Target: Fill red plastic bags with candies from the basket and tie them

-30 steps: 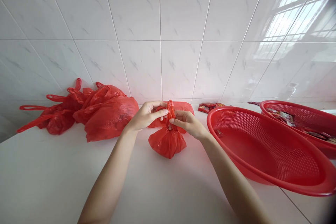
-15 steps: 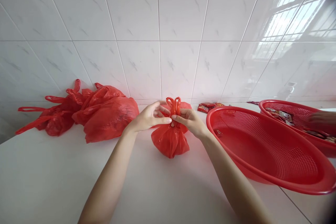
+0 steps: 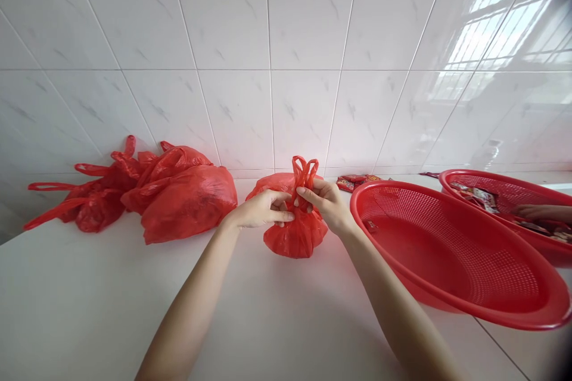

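A small red plastic bag (image 3: pixel 295 241) stands on the white table in front of me, its neck gathered and two handle loops pointing up. My right hand (image 3: pixel 328 205) pinches the neck just below the loops, thumb in front. At the left side of the neck, my left hand (image 3: pixel 264 209) has its fingers curled and its thumb against the plastic; some fingertips are hidden. Behind it lies another red bag (image 3: pixel 272 180), partly covered by my hands. The contents of the bag I hold are not visible.
Several filled red bags (image 3: pixel 190 205) are heaped at the left by the tiled wall. To the right stands a large red plastic basket (image 3: pixel 429 244). Small snack packets (image 3: pixel 355 181) lie behind it. A co-worker's hand (image 3: pixel 543 212) reaches into a second red basket (image 3: pixel 465 174) holding packets.
The bag's neck and loops have shifted slightly right and up with my right hand. My left hand has moved a little lower, its fingers more curled. The co-worker's hand has moved left.
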